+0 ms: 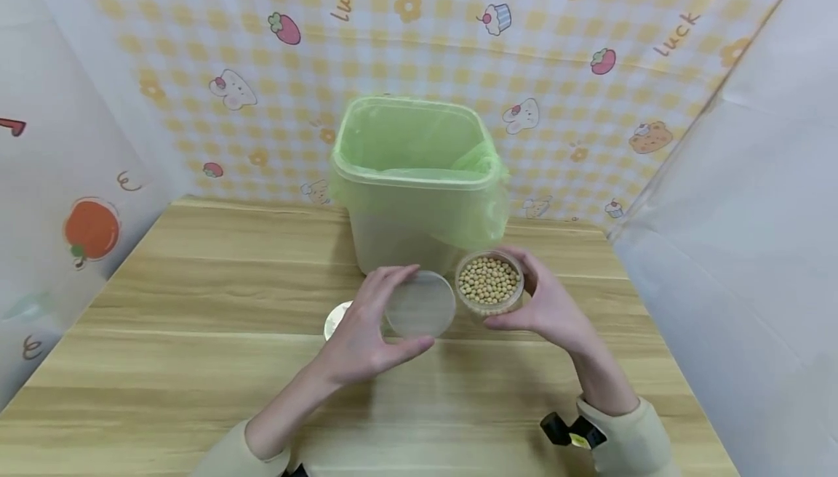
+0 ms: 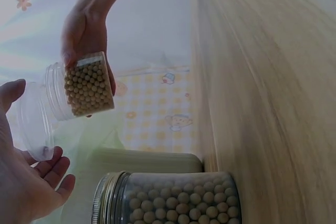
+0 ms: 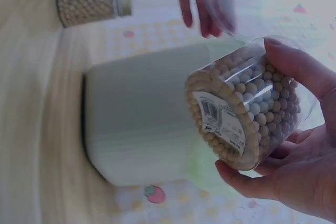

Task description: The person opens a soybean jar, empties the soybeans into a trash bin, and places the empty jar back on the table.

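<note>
In the head view my left hand [image 1: 363,339] holds a clear round lid [image 1: 420,305] by its edge, between thumb and fingers. To its right, my right hand [image 1: 550,306] grips an open clear plastic jar [image 1: 488,282] full of pale round beans, likely soybeans. The jar's mouth is tipped toward the lid, with a small gap between them. A white label [image 3: 223,121] with a barcode shows on the jar's base in the right wrist view. Just beyond both hands stands a pale bin [image 1: 406,226].
A green bag [image 1: 481,208] lines the bin and folds over its rim. Partly hidden behind my left hand, a second jar of beans [image 2: 181,198] with a metallic-rimmed lid stands on the wooden table [image 1: 196,375]. Patterned cloth [image 1: 275,62] hangs behind the table.
</note>
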{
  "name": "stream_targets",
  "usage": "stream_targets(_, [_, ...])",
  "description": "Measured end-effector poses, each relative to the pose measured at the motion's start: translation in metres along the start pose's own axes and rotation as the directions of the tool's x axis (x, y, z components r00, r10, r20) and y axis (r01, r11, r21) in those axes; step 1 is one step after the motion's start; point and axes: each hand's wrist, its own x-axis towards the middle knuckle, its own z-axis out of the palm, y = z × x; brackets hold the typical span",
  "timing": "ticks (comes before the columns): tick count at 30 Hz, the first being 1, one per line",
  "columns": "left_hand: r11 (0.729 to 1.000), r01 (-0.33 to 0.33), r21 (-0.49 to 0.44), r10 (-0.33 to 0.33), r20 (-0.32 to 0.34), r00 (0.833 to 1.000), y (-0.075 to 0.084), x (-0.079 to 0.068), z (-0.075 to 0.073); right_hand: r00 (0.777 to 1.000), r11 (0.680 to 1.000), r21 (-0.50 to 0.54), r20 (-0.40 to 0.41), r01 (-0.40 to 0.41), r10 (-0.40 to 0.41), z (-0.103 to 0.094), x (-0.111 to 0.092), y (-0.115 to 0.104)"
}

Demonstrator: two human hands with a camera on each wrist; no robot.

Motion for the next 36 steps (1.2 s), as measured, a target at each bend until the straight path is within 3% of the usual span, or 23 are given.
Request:
stream_targets(14, [0.989,0.051,0.139,-0.066,0.110,0.992,0.000,-0.004,0.023,0.997,1.000,0.013,-0.072,-0.011,0.012,-0.025,0.000,-0.007])
stream_targets(27, [0.967,0.046,0.249,-0.108,0.242,0.964,-0.005,-0.002,0.053,0.995,0.999,0.034,-0.093,-0.018,0.021,-0.037,-0.008,-0.013])
stream_targets(36, [0.957,0.067,0.282,-0.162,0.333,0.929,-0.013,0.000,0.073,0.994,1.000,0.016,-0.109,0.002,-0.001,-0.046,-0.017,-0.015])
